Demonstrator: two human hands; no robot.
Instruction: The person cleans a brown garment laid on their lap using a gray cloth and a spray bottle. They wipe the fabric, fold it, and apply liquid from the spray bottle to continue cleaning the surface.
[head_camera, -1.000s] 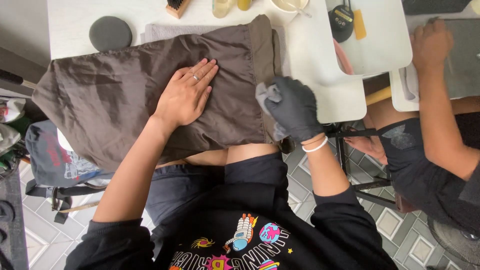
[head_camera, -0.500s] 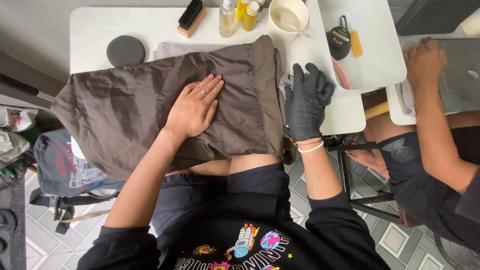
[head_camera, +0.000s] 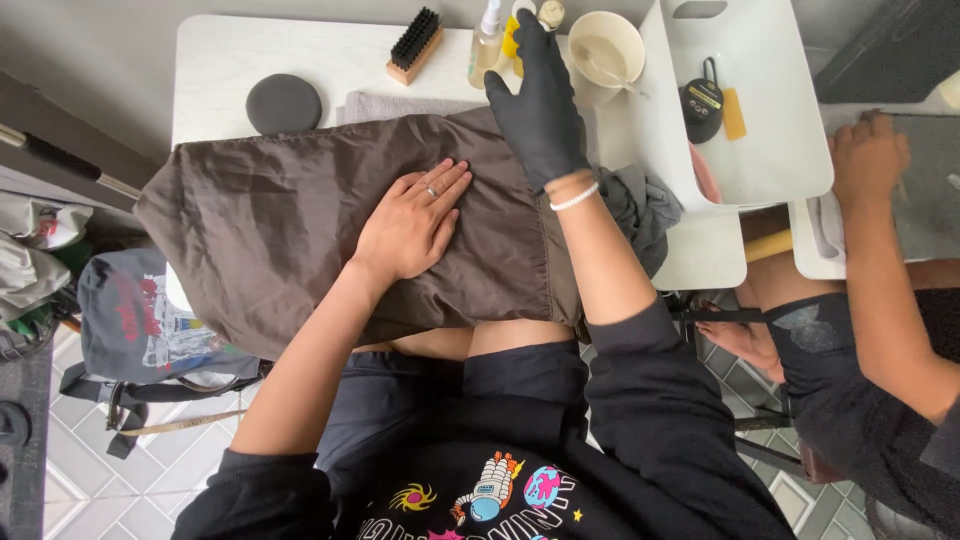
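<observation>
A brown garment (head_camera: 260, 230) is spread over a white table (head_camera: 230, 60). My left hand (head_camera: 410, 225), bare with a ring, lies flat on the garment's middle, fingers apart. My right hand (head_camera: 540, 100) wears a black glove and stretches over the garment's far edge, open, with its fingertips at a clear spray bottle (head_camera: 487, 45) and a yellow bottle (head_camera: 512, 30). A crumpled grey cloth (head_camera: 640, 205) lies beside my right forearm at the garment's right end.
A wooden brush (head_camera: 415, 45), a round dark pad (head_camera: 284, 102) and a cream bowl (head_camera: 605, 50) stand along the far edge. A white tray (head_camera: 740, 110) holds small tools. Another person's hand (head_camera: 868, 150) works at the right. A bag (head_camera: 140, 320) lies on the tiled floor.
My right hand let go of the grey cloth and moved from the table's near right edge up to the bottles at the far edge. My left hand stayed flat on the garment.
</observation>
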